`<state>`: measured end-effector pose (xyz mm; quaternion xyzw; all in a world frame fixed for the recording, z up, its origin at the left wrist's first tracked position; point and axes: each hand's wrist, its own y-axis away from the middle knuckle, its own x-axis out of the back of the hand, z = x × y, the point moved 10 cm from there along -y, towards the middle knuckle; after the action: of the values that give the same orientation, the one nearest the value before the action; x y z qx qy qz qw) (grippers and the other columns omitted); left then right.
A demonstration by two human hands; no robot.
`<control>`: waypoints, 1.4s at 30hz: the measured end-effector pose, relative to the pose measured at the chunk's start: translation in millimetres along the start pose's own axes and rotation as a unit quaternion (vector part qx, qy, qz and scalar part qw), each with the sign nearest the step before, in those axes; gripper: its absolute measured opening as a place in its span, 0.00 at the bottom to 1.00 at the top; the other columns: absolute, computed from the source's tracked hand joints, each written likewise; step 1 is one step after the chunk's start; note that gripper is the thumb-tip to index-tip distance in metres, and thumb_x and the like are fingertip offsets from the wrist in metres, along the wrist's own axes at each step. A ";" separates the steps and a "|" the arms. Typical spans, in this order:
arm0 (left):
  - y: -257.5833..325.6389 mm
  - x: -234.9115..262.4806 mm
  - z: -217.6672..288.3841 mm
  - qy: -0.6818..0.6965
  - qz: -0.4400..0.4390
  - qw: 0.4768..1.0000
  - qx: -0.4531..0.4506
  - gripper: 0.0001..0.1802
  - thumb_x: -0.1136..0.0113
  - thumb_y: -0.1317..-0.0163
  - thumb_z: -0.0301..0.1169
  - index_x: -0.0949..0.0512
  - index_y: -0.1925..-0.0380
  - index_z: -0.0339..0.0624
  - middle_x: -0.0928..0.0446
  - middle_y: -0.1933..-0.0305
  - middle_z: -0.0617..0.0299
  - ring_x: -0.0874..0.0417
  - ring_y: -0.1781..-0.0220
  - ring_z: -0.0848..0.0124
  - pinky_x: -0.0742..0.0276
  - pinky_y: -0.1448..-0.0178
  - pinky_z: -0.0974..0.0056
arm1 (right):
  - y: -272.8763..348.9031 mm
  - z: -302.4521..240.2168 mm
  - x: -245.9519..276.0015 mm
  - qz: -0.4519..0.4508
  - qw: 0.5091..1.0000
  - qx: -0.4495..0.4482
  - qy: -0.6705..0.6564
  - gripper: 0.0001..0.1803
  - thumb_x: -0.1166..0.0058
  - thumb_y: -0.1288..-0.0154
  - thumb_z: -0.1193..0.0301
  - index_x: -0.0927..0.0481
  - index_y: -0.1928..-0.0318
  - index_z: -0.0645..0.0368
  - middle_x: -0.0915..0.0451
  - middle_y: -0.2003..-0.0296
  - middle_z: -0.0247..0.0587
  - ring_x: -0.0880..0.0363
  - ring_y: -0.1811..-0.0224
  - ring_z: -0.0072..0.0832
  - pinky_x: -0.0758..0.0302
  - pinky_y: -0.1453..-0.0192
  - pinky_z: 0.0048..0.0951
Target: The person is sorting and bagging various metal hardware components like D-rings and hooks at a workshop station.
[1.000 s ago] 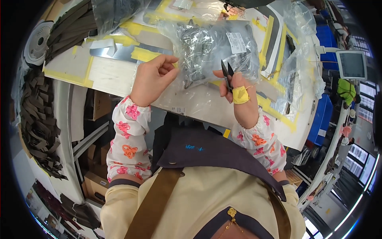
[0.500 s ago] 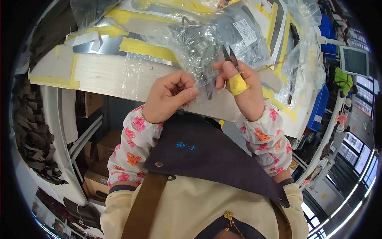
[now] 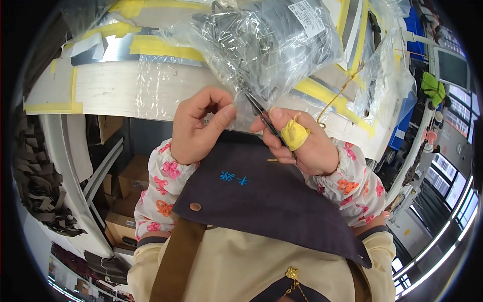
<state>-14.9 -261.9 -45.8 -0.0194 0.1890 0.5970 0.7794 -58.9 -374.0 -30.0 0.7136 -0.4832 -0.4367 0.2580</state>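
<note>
A clear plastic bag (image 3: 271, 55) full of small dark metal parts lies on the white workbench (image 3: 100, 88) and hangs over its near edge. My left hand (image 3: 198, 126) pinches the bag's lower edge between thumb and fingers. My right hand (image 3: 297, 141) holds small black snips (image 3: 261, 113), with yellow tape wrapped around one finger. The snips' tips touch the bag's edge right beside my left thumb. A dark apron flap (image 3: 266, 196) lies below both hands.
Yellow tape strips (image 3: 161, 48) run across the bench top. More clear plastic bags (image 3: 387, 65) lie at the right. Cardboard boxes (image 3: 128, 201) sit under the bench at the left. Dark strips (image 3: 35, 181) hang at the far left. A screen (image 3: 450, 68) stands at the right.
Both hands have come down toward my body, drawing the bag's edge over the bench edge. The snips now meet the plastic next to my left thumb.
</note>
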 end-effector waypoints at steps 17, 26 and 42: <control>-0.2 3.0 1.4 -0.029 0.015 0.999 -0.011 0.04 0.47 0.47 0.24 0.30 0.74 0.34 0.30 0.79 0.68 0.31 0.76 0.81 0.35 0.70 0.76 | 6.4 3.0 6.0 0.028 0.998 0.000 0.052 0.25 0.64 0.37 0.51 0.29 0.65 0.63 0.37 0.85 0.28 0.47 0.89 0.12 0.50 0.87 0.14; -25.8 34.3 90.4 -0.439 0.179 0.836 -0.276 0.15 0.42 0.54 0.25 0.30 0.64 0.37 0.29 0.62 0.57 0.28 0.65 0.71 0.32 0.61 0.72 | 8.7 -75.9 26.2 0.180 0.927 0.291 0.154 0.13 0.50 0.42 0.65 0.28 0.66 0.63 0.32 0.80 0.26 0.39 0.80 0.12 0.40 0.76 0.13; -42.6 5.4 33.5 -0.136 -0.212 0.966 -0.064 0.10 0.41 0.51 0.26 0.25 0.66 0.41 0.35 0.67 0.66 0.34 0.68 0.78 0.37 0.65 0.76 | -3.0 -147.8 -5.1 0.361 0.537 0.578 0.497 0.13 0.41 0.55 0.70 0.29 0.68 0.56 0.25 0.78 0.36 0.25 0.77 0.34 0.31 0.77 0.29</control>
<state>35.4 -260.6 -24.7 -0.0276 0.0343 0.4258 0.9037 70.6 -376.0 41.4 0.5752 -0.6414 0.4924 0.1236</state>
